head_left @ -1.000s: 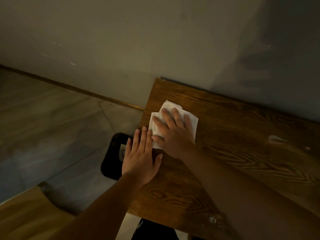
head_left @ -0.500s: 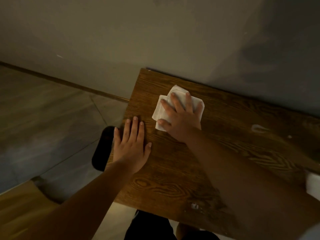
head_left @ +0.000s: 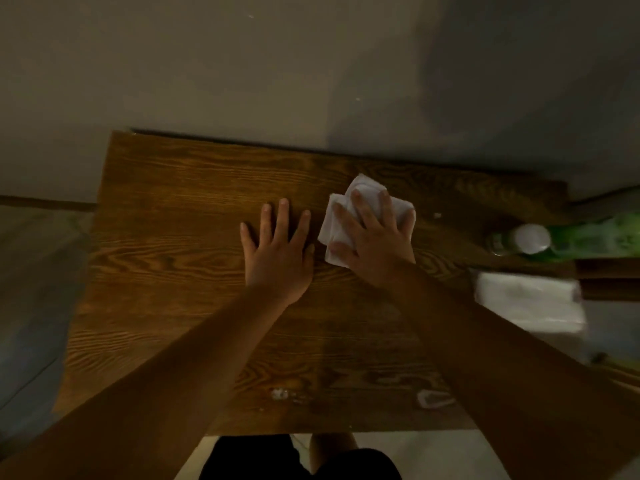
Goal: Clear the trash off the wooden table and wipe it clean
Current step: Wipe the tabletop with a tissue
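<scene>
Left hand (head_left: pixel 277 252) flat on table (head_left: pixel 166 237), fingers spread, grip released, holding nothing. At its 3 o'clock, right hand (head_left: pixel 375 245) presses white cloth (head_left: pixel 334 225) flat, fingers spread on top. Bottle (head_left: pixel 530 239) at far 3 o'clock.

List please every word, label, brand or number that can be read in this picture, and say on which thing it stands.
No text can be read in this picture.
Green bottle: it may carry a label, but it is too blurred to read.
White packet: blurred, no print can be made out.
White cloth under the right hand: no print shows.
Wooden table: only wood grain and pale smears.
</scene>
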